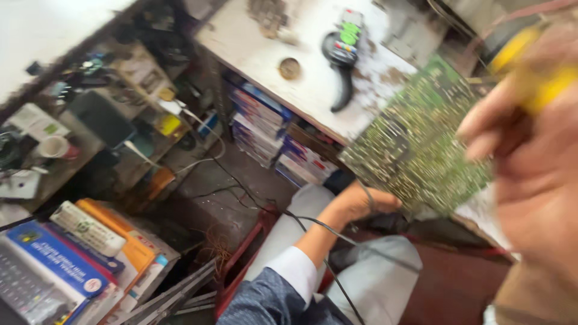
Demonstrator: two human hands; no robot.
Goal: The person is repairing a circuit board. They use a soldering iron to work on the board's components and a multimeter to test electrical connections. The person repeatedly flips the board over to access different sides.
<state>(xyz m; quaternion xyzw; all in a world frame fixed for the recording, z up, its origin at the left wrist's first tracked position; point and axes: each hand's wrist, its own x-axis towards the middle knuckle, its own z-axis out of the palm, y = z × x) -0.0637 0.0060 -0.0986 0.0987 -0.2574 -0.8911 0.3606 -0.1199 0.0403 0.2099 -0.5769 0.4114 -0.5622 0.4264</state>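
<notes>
— What takes up most of the view?

— The white, stained bench (313, 90), running from top centre down to the right. Under it sit stacks of flat boxes (265, 129) in blue and white, and the dark floor with loose cables.

— And the work itself?

— A green circuit board (415, 141), solder side toward the camera, tilted and held up in front of the bench's near edge. The left hand (358, 204) holds it by the lower left corner; the fingers curl round the board's edge, so that grip is closed on the board. A thin black cable (337, 232) runs across that wrist and down over the person's pale trousers.

— The other hand?

— The right hand (530, 174) is very close to the lens and badly blurred, at the right edge. It is wrapped about something yellow (542, 78), with the fingers reaching toward the board's right side. What kind of tool the yellow thing is, I cannot tell.

— Anything else on the bench?

— A black handset with green buttons (343, 51) lies well behind the board, and just left of it a small round tin (289, 68).

— And lower left?

— A heap of boxes; on top a white remote control (87, 227), beside a blue box (57, 256). Further up, a white cup (54, 146) stands on a cluttered shelf.
</notes>
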